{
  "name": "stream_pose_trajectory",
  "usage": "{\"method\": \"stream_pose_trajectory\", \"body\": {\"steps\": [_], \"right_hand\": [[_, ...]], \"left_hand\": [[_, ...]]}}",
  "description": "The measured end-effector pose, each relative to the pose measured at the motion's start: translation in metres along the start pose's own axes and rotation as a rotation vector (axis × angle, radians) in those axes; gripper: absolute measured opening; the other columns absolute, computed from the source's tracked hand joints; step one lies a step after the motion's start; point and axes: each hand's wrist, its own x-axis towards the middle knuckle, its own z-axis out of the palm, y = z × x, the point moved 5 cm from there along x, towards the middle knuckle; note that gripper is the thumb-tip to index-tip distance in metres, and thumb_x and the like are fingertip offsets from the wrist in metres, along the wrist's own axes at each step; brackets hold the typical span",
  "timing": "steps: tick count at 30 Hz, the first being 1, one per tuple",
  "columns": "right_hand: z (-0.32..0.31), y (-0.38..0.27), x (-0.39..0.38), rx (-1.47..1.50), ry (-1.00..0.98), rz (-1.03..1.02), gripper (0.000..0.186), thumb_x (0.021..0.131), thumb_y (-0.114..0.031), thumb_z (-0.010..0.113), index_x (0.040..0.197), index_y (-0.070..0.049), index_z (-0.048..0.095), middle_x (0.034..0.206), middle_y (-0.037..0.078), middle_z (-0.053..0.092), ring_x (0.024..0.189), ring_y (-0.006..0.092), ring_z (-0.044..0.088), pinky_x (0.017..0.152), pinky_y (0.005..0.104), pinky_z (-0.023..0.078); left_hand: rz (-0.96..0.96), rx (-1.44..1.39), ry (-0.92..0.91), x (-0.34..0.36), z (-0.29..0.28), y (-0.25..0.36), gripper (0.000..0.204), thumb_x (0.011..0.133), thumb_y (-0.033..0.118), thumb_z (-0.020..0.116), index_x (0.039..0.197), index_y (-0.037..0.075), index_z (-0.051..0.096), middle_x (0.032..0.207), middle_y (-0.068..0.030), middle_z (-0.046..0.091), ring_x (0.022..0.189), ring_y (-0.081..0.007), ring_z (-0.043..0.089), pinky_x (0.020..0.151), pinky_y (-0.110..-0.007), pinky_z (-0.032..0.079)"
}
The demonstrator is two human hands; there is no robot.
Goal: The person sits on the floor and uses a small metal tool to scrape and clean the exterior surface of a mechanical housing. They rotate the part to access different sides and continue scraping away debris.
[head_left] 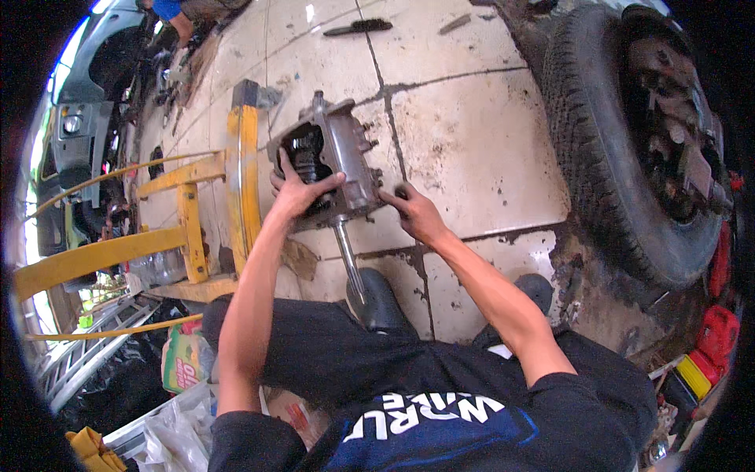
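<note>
A grey metal gearbox [346,149] lies on the tiled floor, its open side showing dark gears [307,153]. A splined shaft [350,263] sticks out of its near end towards my shoe. My left hand [297,191] spans the opening: the thumb presses on the casing and the fingers reach over the left rim. At the casing's right side, near a row of small studs [370,138], my right hand [421,214] has its thumb stretched to the metal and its other fingers curled. Whatever those curled fingers may hold is hidden.
A yellow steel frame [245,173] stands close on the left. To the right is a large wheel with a tyre [590,141]. Clear plastic bags [177,433] and a ladder [102,346] lie lower left, a red container [716,338] lower right. Another person's arm [182,27] shows far left.
</note>
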Motion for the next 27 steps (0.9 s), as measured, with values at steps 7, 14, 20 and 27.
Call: {"method": "stream_pose_trajectory", "body": {"steps": [7, 14, 20, 27], "right_hand": [[-0.038, 0.025, 0.013, 0.113, 0.249, 0.228, 0.043, 0.089, -0.002, 0.062, 0.13, -0.015, 0.067, 0.108, 0.019, 0.064, 0.096, 0.038, 0.064, 0.081, 0.0452, 0.053], [-0.027, -0.018, 0.032, 0.456, 0.342, 0.153, 0.026, 0.09, 0.0, 0.068, 0.115, -0.004, 0.071, 0.104, 0.016, 0.065, 0.097, 0.0322, 0.064, 0.085, 0.0383, 0.051], [0.019, -0.01, -0.026, 0.23, 0.251, 0.221, 0.029, 0.089, 0.002, 0.061, 0.118, -0.003, 0.064, 0.101, 0.02, 0.061, 0.095, 0.0413, 0.06, 0.082, 0.0464, 0.05], [0.009, 0.017, -0.028, 0.333, 0.348, 0.457, 0.024, 0.097, -0.011, 0.061, 0.119, -0.002, 0.066, 0.104, 0.021, 0.064, 0.092, 0.0374, 0.064, 0.082, 0.0438, 0.051]], "left_hand": [[0.064, -0.124, -0.249, -0.032, -0.017, 0.027, 0.137, 0.072, 0.067, 0.079, 0.157, -0.006, 0.001, 0.158, -0.0334, 0.021, 0.148, -0.0348, 0.03, 0.122, -0.04, 0.025], [-0.018, 0.096, 0.105, -0.08, -0.002, 0.008, 0.148, 0.065, 0.078, 0.077, 0.155, -0.012, 0.0, 0.159, -0.0383, 0.011, 0.151, -0.0452, 0.015, 0.124, -0.045, 0.019], [-0.038, 0.123, 0.179, -0.083, 0.011, 0.007, 0.149, 0.065, 0.078, 0.077, 0.155, -0.01, -0.002, 0.157, -0.0379, 0.017, 0.148, -0.0471, 0.02, 0.123, -0.048, 0.022], [0.117, 0.264, 0.113, -0.083, -0.001, 0.02, 0.144, 0.064, 0.07, 0.083, 0.158, -0.003, 0.001, 0.156, -0.0362, 0.021, 0.145, -0.0481, 0.027, 0.12, -0.049, 0.028]]}}
